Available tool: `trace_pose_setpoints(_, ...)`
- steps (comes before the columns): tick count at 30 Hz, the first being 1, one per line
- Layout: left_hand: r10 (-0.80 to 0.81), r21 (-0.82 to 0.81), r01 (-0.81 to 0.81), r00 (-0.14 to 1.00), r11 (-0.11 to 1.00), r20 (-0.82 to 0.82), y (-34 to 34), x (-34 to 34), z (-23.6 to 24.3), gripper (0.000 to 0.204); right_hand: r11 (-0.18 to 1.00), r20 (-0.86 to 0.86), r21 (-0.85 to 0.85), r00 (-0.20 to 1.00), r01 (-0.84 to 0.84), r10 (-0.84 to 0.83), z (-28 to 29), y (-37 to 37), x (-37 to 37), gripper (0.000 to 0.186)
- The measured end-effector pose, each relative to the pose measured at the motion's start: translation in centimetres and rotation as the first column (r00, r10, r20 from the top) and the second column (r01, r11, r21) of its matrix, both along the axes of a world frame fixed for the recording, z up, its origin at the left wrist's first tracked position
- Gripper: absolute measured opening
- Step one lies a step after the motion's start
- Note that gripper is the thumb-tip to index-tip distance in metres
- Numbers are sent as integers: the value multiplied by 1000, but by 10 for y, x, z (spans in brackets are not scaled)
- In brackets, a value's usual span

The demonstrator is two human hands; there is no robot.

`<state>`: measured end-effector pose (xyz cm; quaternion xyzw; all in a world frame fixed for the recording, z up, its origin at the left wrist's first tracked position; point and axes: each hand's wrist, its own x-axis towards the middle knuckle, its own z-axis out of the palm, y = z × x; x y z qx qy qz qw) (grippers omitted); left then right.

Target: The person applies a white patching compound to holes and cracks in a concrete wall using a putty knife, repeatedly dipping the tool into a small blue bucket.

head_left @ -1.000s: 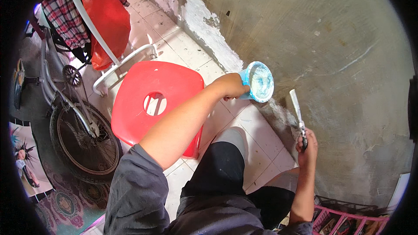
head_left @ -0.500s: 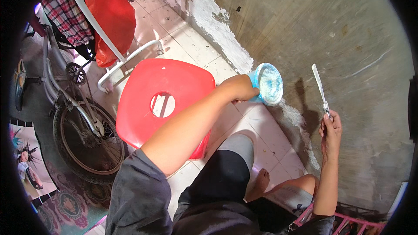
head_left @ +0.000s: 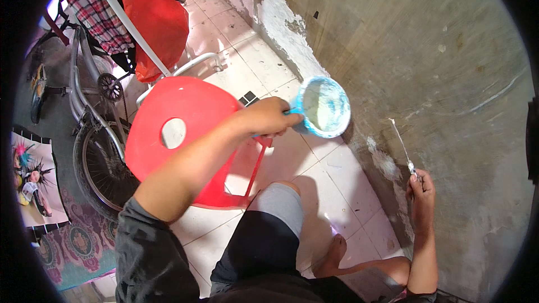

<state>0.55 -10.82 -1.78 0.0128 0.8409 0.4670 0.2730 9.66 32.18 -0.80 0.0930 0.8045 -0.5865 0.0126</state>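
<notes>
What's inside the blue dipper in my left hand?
The blue dipper has whitish paste inside, smeared on its inner wall and lying toward the bottom. The floor beneath the paste is covered, so its depth can't be told.

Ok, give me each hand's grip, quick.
Left hand: closed, holding the blue tub.
Right hand: closed, holding the scraper.

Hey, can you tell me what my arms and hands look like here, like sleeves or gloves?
Your left hand and right hand are both ungloved, and both forearms are bare. The left sleeve is loose, dark grey and ends near the elbow. Of the right sleeve, only a dark edge shows.
</notes>
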Motion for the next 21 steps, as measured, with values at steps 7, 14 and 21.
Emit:
trace_pose_setpoints(7,127,6,-127,992,992,12,-36,14,-1,41,982,89,119,987,-146,136,-15,25,3,18)
trace_pose_setpoints(14,471,0,-472,881,882,48,-44,27,12,37,989,113,20,983,-149,146,-75,39,2,18)
trace_pose_setpoints(21,636,188,-621,771,761,-31,-16,33,6,37,957,116,99,958,-274,262,-149,51,-12,20)
